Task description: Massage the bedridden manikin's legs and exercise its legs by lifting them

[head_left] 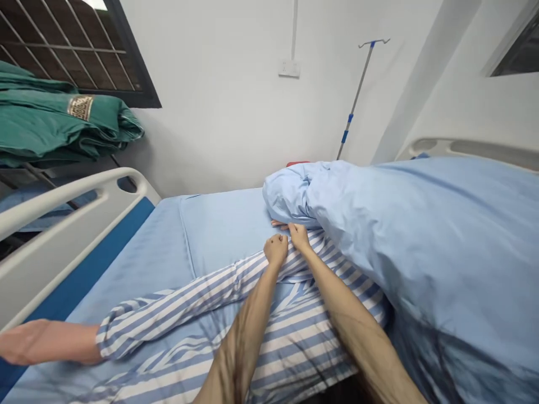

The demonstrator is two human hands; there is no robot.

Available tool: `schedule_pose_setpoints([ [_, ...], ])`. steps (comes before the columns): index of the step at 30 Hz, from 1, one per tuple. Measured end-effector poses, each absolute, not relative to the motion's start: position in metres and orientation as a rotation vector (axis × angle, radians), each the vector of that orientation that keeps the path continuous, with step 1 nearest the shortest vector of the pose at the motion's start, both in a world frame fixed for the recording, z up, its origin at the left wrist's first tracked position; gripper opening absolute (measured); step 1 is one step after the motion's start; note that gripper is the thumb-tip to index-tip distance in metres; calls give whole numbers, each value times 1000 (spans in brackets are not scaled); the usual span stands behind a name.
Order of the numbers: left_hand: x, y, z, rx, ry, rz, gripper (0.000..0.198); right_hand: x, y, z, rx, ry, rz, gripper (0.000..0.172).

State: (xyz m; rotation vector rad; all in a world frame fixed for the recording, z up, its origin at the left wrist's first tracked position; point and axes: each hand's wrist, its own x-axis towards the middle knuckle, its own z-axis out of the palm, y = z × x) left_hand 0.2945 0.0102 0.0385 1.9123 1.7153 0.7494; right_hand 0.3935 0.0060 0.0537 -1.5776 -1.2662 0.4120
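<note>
A figure in blue-and-white striped trousers (210,292) lies on the bed; its bare lower leg (54,339) has a smooth, doll-like look. My left hand (276,249) is closed in a fist on the striped cloth at the upper part of the far leg. Just right of it, my right hand (298,236) is closed too, its fingers pinching at the same cloth near the quilt's edge. Fingers of the lying figure's hand (278,224) show beneath the light blue quilt (379,213). What lies inside my curled fingers is largely hidden.
The quilt is heaped over the right side of the bed. A white and blue bed end board (80,193) stands at the left, with folded green cloth (63,120) beyond it. An IV pole (357,95) rises behind the bed by the wall. A light blue sheet (223,219) covers the mattress.
</note>
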Motion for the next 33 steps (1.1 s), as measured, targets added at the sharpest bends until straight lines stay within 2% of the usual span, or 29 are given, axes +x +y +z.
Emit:
schedule_pose_setpoints([
  [5,291,8,40,1856,1661,767,34,401,11,104,-1454,-1195,432,48],
  [8,292,8,40,1828,1677,757,33,411,24,112,-1443,-1165,382,49],
  [16,295,9,32,1806,1696,779,32,424,29,32,-1725,-1122,245,43],
  [22,282,12,30,1685,1530,893,32,426,27,26,-1806,-1231,160,42],
  [25,231,24,50,1523,1422,894,44,425,26,27,-1858,-1253,127,46],
  [28,143,40,81,1426,1330,740,58,423,25,25,-1885,-1266,122,50],
  [31,44,46,102,1467,1423,763,63,422,25,24,-1886,-1267,116,54],
  [33,-11,41,98,1478,1570,789,62,422,25,24,-1878,-1262,110,55],
])
